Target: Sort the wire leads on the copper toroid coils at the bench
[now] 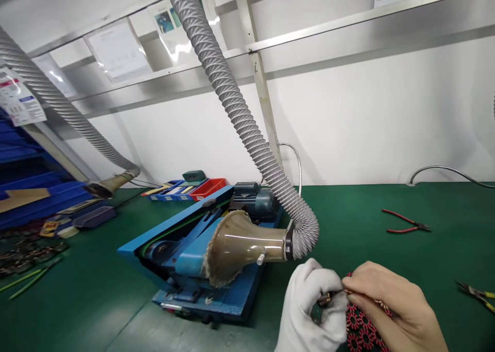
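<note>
Together, gloved left hand (313, 305) and bare right hand (390, 305) pinch a wire (335, 294) (copper-tipped) above red coils (361, 334)

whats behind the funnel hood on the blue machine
Behind the brownish funnel hood sit the blue machine and its dark motor; the grey ribbed hose joins its narrow end. The hood hides the machine's working part right behind its mouth.
</note>
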### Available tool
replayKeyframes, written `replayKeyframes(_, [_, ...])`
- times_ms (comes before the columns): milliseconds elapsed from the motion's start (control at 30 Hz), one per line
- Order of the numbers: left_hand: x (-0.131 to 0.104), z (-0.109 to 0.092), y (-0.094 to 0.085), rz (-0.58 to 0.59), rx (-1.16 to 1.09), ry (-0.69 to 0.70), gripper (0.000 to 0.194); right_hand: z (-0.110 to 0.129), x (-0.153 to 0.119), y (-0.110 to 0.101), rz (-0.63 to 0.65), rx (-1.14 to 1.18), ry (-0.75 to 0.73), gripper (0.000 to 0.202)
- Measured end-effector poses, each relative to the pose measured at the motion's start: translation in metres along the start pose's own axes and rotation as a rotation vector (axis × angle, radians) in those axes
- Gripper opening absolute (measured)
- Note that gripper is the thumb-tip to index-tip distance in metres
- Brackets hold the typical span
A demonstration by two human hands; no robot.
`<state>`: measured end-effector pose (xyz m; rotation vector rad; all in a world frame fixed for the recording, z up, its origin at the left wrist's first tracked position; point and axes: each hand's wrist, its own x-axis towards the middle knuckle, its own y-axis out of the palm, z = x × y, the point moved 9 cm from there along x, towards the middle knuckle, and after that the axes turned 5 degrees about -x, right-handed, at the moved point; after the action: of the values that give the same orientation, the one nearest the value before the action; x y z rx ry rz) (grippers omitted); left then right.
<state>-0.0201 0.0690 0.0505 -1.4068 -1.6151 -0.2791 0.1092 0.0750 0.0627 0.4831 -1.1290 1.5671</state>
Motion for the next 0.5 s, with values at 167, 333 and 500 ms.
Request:
replayKeyframes(167, [-0.001, -0.020, 0.006, -0.041, 0.277, 0.147, 0.018, -0.008, -0.003, 0.009, -0.009, -0.138, 0.173, 0.023])
replayKeyframes(333, [-0.004, -0.023, -0.004, -0.210, 0.328, 0.155, 0.015, -0.047, -0.026, 0.009, -0.131, 0.355, 0.622, 0.046])
replayKeyframes(500, [-0.003, 0.000, -0.004, -0.090, -0.006, -0.029, 0.017, -0.022, -0.008, -0.010, -0.173, 0.046, 0.272, 0.011])
